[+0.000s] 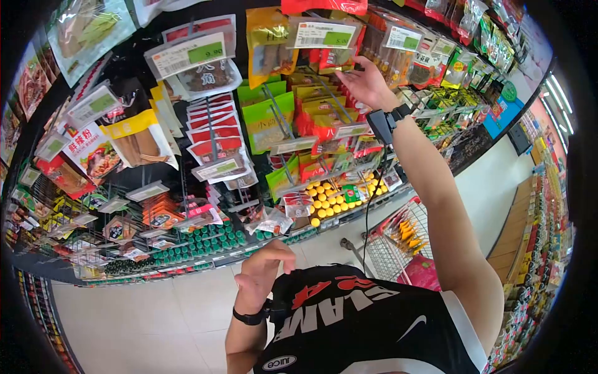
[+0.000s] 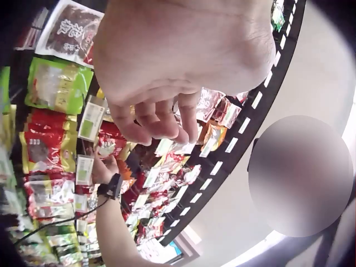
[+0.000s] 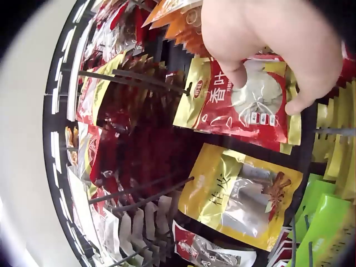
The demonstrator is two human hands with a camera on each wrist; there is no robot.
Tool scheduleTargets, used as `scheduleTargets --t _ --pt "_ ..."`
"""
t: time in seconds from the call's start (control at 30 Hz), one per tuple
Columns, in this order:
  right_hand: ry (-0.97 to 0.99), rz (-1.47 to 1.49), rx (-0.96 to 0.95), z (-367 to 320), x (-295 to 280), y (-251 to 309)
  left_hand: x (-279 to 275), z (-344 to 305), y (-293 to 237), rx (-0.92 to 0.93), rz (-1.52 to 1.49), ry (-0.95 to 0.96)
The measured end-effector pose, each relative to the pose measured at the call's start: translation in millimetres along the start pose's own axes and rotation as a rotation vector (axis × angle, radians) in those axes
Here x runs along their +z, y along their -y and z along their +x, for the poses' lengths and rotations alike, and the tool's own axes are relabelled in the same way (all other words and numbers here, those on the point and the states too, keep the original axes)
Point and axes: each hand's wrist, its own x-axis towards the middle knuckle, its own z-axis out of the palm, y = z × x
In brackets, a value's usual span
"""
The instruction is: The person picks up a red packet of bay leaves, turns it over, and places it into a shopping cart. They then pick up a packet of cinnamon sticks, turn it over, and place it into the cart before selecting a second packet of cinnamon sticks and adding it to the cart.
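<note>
My right hand (image 1: 372,84) is raised to the upper rack, at a red and gold packet (image 3: 253,122) with a clear window. In the right wrist view its spread fingertips (image 3: 238,77) overlap the packet's face and right edge. The packet hangs upright in front of others like it. Below it is a yellow packet (image 3: 239,194) showing sticks and star anise. My left hand (image 1: 265,271) is held low in front of my body with nothing in it. Its fingers (image 2: 189,119) bend loosely in the left wrist view, away from the shelf goods.
Rack hooks with price tags (image 1: 324,35) jut out around my right hand. Green packets (image 1: 268,118) and red packets hang below. Yellow-capped jars (image 1: 330,202) line the bottom shelf. A shopping cart (image 1: 380,255) with goods stands to the right. A cable (image 1: 369,212) trails from my right wrist.
</note>
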Motion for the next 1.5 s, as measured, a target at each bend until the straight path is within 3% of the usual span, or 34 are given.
scheduleTargets --t 0.07,0.1,0.17,0.2,0.23,0.33,0.47,0.5,0.63,0.9,1.17,1.5 --pt "0.007 0.092 0.005 9 -3 0 -5 -4 3 0.004 -0.013 -0.070" --pt "-0.082 0.147 0.002 13 -2 -3 -9 -5 7 0.006 -0.018 -0.082" --pt "0.041 0.101 0.003 17 -16 -8 -12 -3 11 0.000 -0.026 -0.105" --pt "0.103 0.076 -0.002 11 -16 -7 -13 0 13 -0.012 -0.004 -0.084" --pt "-0.085 0.143 0.048 8 -13 -8 -14 2 15 -0.025 0.016 -0.060" --pt "-0.114 -0.004 -0.071 3 -24 -9 -13 11 22 -0.063 0.056 0.006" --pt "-0.022 0.180 -0.175 -18 -12 -6 -11 18 29 -0.109 0.075 0.101" --pt "-0.098 0.282 -0.149 -17 -8 -3 -10 19 31 -0.118 0.086 0.118" --pt "0.145 0.240 -0.217 -40 -5 -8 -7 21 35 -0.132 0.124 0.142" --pt "0.188 0.228 -0.286 -105 9 -24 -6 19 42 -0.134 0.190 0.162" --pt "0.123 0.121 -0.417 -145 -19 -30 -2 22 47 -0.171 0.229 0.204" --pt "-0.025 -0.005 -0.433 -200 -59 -72 1 30 65 -0.153 0.339 0.266"
